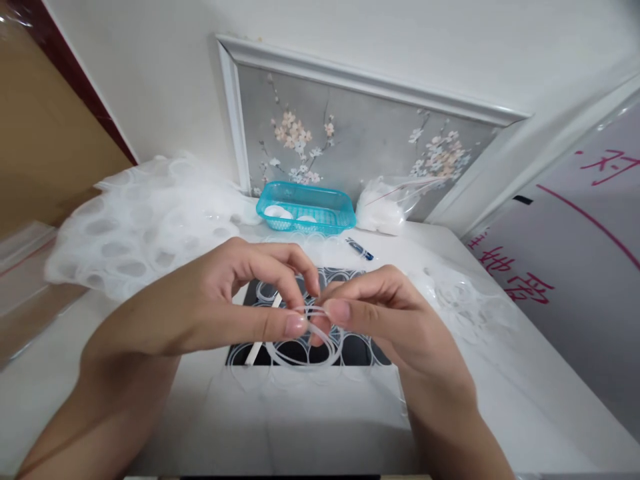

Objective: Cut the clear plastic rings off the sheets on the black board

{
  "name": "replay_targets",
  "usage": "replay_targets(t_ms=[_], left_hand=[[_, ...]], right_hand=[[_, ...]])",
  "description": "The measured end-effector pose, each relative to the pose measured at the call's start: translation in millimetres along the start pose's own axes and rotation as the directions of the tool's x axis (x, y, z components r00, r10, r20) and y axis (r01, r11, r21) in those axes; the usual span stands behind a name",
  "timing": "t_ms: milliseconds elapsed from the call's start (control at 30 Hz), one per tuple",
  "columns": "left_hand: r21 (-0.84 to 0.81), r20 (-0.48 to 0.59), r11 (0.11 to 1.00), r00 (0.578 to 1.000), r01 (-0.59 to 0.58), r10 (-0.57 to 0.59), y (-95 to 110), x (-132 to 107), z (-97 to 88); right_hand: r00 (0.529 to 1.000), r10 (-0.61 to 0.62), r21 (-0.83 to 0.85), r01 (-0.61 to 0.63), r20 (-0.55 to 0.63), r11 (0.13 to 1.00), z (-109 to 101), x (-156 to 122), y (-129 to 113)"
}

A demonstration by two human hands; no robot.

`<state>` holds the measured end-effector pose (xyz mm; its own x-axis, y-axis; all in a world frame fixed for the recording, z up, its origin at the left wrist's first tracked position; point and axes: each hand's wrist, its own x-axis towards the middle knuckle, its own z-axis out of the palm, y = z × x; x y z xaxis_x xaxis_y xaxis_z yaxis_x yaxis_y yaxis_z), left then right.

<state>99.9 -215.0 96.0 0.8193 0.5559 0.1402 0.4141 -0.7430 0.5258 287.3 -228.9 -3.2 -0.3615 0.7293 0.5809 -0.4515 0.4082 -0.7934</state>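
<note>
Between my two hands is a thin translucent white ring [327,353], which looks like more than one loop together. My left hand [250,300] pinches it at the upper left between thumb and fingers. Thumb and fingers of my right hand [380,307] close on its upper right part. Below them lies a black sheet [293,351] covered with a pattern of translucent rings. A narrow cream-coloured strip [255,352] slants across the sheet's left side. Part of the ring is hidden behind my fingertips.
A blue plastic basket [345,217] holding white round pieces stands at the back. Beside it sits a clear bag [383,210] with white contents. A big pile of white ring-patterned sheets [145,220] fills the left. A blue marker [359,249] and translucent rings [463,293] lie at right.
</note>
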Motion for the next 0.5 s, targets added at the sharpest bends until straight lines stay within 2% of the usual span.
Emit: replay_targets(t_ms=[267, 500], left_hand=[[0.018, -0.05, 0.998, 0.997, -0.052, 0.053, 1.8, -2.8, -0.2], [0.036, -0.067, 0.998, 0.997, -0.044, 0.046, 5.6, -1.5, -0.6]], right_hand=[[0.999, -0.026, 0.022, 0.026, -0.019, 0.999, -0.6, 0.3, -0.4], [1.0, -0.019, 0.069, 0.02, -0.013, 0.997, 2.2, 2.7, 1.9]])
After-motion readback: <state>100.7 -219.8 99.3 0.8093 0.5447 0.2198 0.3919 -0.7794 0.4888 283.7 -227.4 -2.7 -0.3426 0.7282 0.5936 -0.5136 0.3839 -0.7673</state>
